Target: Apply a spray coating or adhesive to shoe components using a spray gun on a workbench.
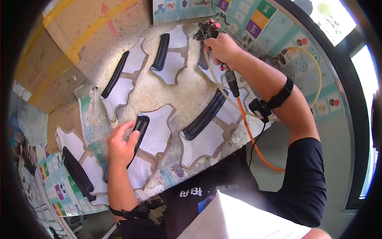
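Observation:
My right hand (pixel 223 47) is wrapped round a spray gun (pixel 207 31) with red knobs, held over the far right of the worktable. An orange hose (pixel 250 137) runs from its grip, and a thin yellowish tube (pixel 317 65) loops beside it. Under the gun lies a partly hidden white panel (pixel 206 71) with a black strip. My left hand (pixel 121 144) is at the near left, fingers apart, beside a black padded strip (pixel 142 126) on a white brown-edged panel (pixel 155 133). Its thumb is close to the strip; whether it touches I cannot tell.
Similar panels with black strips lie around the table: a far-left panel (pixel 133 59), a far-middle panel (pixel 175 65), a near-right panel (pixel 203 143) and a near-left panel (pixel 93 171). Cardboard (pixel 91 32) walls the back left; a patterned sheet (pixel 292 40) lines the right.

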A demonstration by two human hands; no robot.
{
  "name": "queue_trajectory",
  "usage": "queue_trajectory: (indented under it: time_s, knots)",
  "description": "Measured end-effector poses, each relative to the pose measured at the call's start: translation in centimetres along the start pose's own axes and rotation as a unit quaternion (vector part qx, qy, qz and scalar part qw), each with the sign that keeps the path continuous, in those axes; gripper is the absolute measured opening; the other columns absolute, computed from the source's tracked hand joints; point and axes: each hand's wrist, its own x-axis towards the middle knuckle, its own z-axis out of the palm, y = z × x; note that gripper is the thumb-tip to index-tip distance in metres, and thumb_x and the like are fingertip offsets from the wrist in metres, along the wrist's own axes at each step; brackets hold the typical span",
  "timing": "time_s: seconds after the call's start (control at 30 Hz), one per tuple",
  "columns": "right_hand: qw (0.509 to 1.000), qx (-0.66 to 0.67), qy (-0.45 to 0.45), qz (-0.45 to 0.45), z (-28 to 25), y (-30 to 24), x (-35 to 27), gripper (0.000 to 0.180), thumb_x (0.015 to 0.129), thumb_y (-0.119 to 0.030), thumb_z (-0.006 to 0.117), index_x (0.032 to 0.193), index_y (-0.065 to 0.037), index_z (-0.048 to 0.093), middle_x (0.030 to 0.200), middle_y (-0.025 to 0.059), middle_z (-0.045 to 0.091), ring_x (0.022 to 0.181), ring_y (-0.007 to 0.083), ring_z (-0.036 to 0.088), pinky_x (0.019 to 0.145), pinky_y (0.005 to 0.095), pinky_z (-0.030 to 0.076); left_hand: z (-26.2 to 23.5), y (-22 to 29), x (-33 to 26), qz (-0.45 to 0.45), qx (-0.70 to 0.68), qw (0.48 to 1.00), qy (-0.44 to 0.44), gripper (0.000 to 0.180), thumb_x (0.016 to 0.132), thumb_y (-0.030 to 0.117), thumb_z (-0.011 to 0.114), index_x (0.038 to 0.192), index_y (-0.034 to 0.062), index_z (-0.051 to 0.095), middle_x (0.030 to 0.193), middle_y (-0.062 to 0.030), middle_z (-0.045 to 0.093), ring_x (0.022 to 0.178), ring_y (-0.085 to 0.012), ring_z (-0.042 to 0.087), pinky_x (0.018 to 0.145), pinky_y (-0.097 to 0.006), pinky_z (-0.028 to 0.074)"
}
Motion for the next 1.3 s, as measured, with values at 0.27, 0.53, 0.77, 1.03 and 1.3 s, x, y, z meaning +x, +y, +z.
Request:
queue_trajectory:
  time_s: [0.27,0.53,0.77,1.03,1.3]
  knots:
    - [1.0,-0.002,-0.019,-0.001,0.3,-0.2,-1.0,0.025,0.088,-0.02,0.057,0.077,0.002,0.06,0.051,0.0068,0.047,0.039,0.0183,0.047,0.042,0.0338,0.036,0.2,-0.2,0.4,-0.001,0.0,1.0,-0.006,0.03,0.087,0.016,0.072,0.108,-0.0038,0.067,0.102,-0.0163,0.07,0.098,-0.0285,0.068,0.089,-0.036,0.051]
    - [1.0,0.009,-0.019,-0.005,0.4,-0.5,-2.7,0.024,0.089,-0.019,0.057,0.08,0.003,0.06,0.052,0.0059,0.047,0.04,0.0178,0.046,0.041,0.0337,0.036,0.2,-0.4,-0.1,-0.006,-0.015,1.0,0.0,0.03,0.087,0.018,0.072,0.108,-0.004,0.067,0.102,-0.0157,0.07,0.098,-0.028,0.068,0.089,-0.036,0.051]
    - [0.998,-0.012,-0.062,-0.002,-1.0,-0.4,-4.3,0.023,0.089,-0.019,0.057,0.082,0.003,0.059,0.053,0.006,0.047,0.041,0.0171,0.046,0.042,0.0328,0.036,0.2,-0.2,0.0,-0.002,-0.007,1.0,0.0,0.03,0.087,0.018,0.072,0.108,-0.0039,0.067,0.102,-0.0161,0.07,0.097,-0.028,0.068,0.088,-0.036,0.051]
    - [0.998,-0.041,-0.044,0.024,-1.4,0.2,-5.5,0.022,0.088,-0.018,0.058,0.085,0.004,0.059,0.054,0.007,0.047,0.041,0.0175,0.046,0.042,0.0333,0.037,0.2,-0.5,-0.1,-0.007,-0.003,1.0,-0.002,0.028,0.087,0.014,0.071,0.108,-0.0037,0.067,0.103,-0.0156,0.071,0.098,-0.0276,0.068,0.089,-0.036,0.051]
    - [0.946,-0.227,-0.167,-0.161,-1.6,2.2,-5.4,0.022,0.087,-0.016,0.058,0.087,0.006,0.061,0.055,0.0097,0.051,0.042,0.019,0.053,0.042,0.0333,0.039,0.2,-0.5,0.0,-0.005,-0.006,1.0,-0.002,0.028,0.087,0.014,0.071,0.108,-0.0039,0.067,0.103,-0.0157,0.07,0.098,-0.0278,0.068,0.089,-0.036,0.051]
